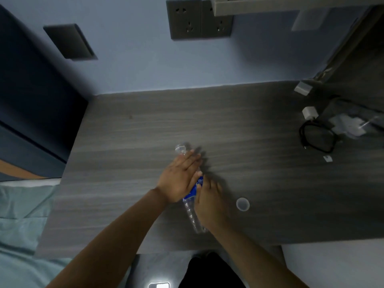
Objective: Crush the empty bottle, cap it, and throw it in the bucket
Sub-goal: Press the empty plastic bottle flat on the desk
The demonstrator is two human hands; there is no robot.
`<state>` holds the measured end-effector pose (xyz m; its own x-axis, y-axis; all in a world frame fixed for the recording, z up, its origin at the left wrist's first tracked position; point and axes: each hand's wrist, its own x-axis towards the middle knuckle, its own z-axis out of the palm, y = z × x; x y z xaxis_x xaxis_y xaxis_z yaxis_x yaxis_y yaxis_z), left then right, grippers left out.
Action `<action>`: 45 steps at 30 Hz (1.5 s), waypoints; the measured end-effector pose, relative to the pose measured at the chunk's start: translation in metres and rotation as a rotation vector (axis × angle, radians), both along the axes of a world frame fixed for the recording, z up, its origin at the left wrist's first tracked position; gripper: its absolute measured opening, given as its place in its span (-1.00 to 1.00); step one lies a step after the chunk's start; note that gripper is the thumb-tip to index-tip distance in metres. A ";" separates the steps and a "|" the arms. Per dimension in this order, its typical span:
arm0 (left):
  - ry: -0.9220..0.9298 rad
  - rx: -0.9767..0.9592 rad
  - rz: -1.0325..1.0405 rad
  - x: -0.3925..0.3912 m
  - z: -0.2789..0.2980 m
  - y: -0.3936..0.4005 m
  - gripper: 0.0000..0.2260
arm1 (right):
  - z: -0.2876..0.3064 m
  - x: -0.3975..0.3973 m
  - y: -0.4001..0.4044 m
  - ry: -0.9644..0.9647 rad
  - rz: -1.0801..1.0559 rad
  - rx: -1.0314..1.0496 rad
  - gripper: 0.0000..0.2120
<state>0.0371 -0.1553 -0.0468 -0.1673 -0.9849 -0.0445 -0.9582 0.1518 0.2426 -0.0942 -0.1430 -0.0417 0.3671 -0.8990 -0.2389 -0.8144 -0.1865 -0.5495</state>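
A clear plastic bottle [192, 213] with a blue label is lying on its side on a grey wood-grain table [128, 146], its open neck pointing away from the person and its base pointing toward them. The left hand [179, 179] is lying flat on the upper half of the bottle, palm down with fingers stretched out and pressing on it. The right hand [209, 202] is resting against the bottle's right side near the label, fingers curled toward it; how firmly it is gripping cannot be told. The bottle's cap [242, 204] is sitting on the table just right of the right hand, apart from it. A coiled black cable [318, 136] is lying near the table's far right corner.
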 end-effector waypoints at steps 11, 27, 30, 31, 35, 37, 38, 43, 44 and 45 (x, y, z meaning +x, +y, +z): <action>-0.321 0.008 -0.077 0.000 -0.010 0.004 -0.49 | -0.004 0.015 0.009 0.104 -0.099 -0.100 -0.66; -0.368 0.032 -0.189 0.011 -0.017 -0.001 -0.51 | -0.017 0.019 0.008 0.336 -0.044 -0.224 -0.46; -0.182 0.112 -0.205 0.016 -0.024 -0.005 -0.50 | -0.017 0.017 0.005 0.327 -0.034 -0.188 -0.44; -0.124 0.122 -0.216 0.018 -0.025 -0.006 -0.50 | -0.016 0.016 0.005 0.297 -0.021 -0.149 -0.44; -0.155 0.138 -0.212 0.021 -0.026 -0.005 -0.49 | -0.021 0.012 0.007 0.297 0.000 -0.135 -0.44; -0.278 0.059 -0.228 0.017 -0.030 -0.002 -0.48 | -0.022 0.015 0.007 0.359 -0.010 -0.172 -0.40; -0.304 0.037 -0.224 0.015 -0.030 -0.001 -0.48 | -0.024 0.017 0.008 0.370 -0.021 -0.199 -0.40; -0.169 0.083 -0.194 0.016 -0.033 -0.004 -0.50 | -0.028 0.018 0.007 0.392 -0.032 -0.276 -0.44; -0.116 0.106 -0.189 0.017 -0.034 -0.005 -0.52 | -0.028 0.017 0.007 0.392 -0.031 -0.273 -0.45; -0.062 0.121 -0.183 0.018 -0.035 -0.005 -0.53 | -0.027 0.017 0.006 0.385 -0.030 -0.261 -0.46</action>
